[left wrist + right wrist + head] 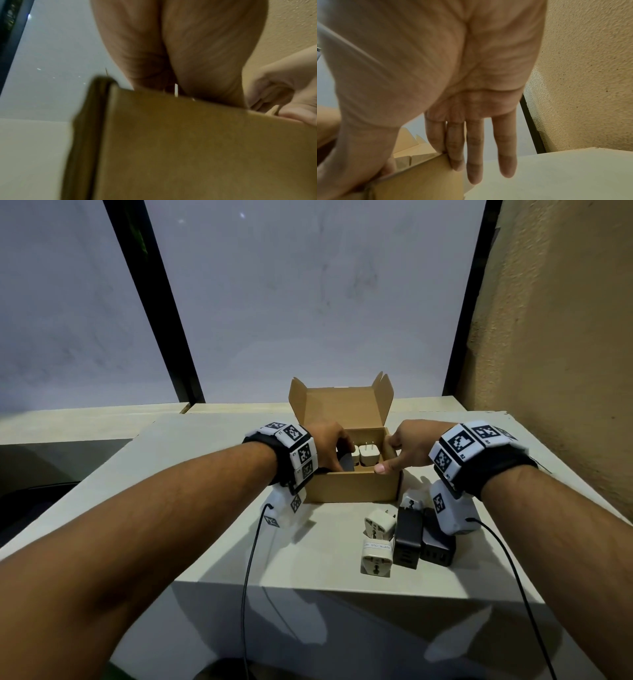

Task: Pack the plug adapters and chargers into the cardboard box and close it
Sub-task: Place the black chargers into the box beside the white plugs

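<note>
The cardboard box (pixel 352 486) stands open mid-table with its lid (pixel 339 409) upright. Two white chargers (pixel 365 457) sit inside, prongs up. My left hand (pixel 329 446) reaches into the box's left part, fingers curled over a black charger (pixel 346 464). In the left wrist view only the palm (pixel 188 54) and the box wall (pixel 188 148) show. My right hand (pixel 407 446) grips the box's near right corner, thumb on the front rim, fingers (pixel 474 155) down the outer wall (pixel 419 182). White adapters (pixel 376 556) and black chargers (pixel 407 539) lie in front of the box.
The white table (pixel 205 525) ends in a near edge just below the loose adapters. A textured tan wall (pixel 565 354) stands close on the right. Black cables (pixel 250 559) hang from both wrist cameras over the table front.
</note>
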Tool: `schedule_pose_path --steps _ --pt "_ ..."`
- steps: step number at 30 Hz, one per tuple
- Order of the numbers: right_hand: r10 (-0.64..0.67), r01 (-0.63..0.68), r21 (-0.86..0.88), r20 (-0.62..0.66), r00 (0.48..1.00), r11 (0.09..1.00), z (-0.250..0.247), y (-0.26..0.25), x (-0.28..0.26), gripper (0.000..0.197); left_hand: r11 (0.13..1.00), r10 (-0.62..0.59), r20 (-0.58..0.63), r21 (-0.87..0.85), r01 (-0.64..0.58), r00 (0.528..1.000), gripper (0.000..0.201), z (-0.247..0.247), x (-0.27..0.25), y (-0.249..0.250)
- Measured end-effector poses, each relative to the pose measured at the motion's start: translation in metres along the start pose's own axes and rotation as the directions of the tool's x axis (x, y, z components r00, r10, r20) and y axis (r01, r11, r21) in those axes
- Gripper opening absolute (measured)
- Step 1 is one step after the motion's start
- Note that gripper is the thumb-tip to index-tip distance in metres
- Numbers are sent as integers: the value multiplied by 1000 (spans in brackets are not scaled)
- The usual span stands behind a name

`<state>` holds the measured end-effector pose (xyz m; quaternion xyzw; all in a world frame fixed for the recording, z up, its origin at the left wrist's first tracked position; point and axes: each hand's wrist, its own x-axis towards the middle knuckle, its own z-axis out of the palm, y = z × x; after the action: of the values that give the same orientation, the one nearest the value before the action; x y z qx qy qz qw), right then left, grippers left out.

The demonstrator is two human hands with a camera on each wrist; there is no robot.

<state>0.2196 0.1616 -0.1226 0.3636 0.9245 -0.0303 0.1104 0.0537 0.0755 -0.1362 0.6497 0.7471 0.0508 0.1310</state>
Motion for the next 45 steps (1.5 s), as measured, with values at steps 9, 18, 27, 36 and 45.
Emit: schedule_pose_path --steps 9,18,27,36,45 --pt "-9 8 -13 -9 1000 1000 1 1 1 53 993 -4 10 116 2 1000 59 1 5 1" --pt "-14 15 37 -32 999 999 5 5 3 60 992 11 24 123 -14 1000 54 -1 2 5" --pt "-12 13 51 -26 1000 999 7 7 5 61 990 20 28 139 -24 999 52 -2 2 2" --pt "-7 7 27 -13 1000 1000 8 8 8 65 975 48 85 211 -65 995 47 1 4 -4" --pt "-7 8 29 -13 1000 1000 6 8 8 68 981 124 -37 156 -117 992 47 -3 -33 -3"
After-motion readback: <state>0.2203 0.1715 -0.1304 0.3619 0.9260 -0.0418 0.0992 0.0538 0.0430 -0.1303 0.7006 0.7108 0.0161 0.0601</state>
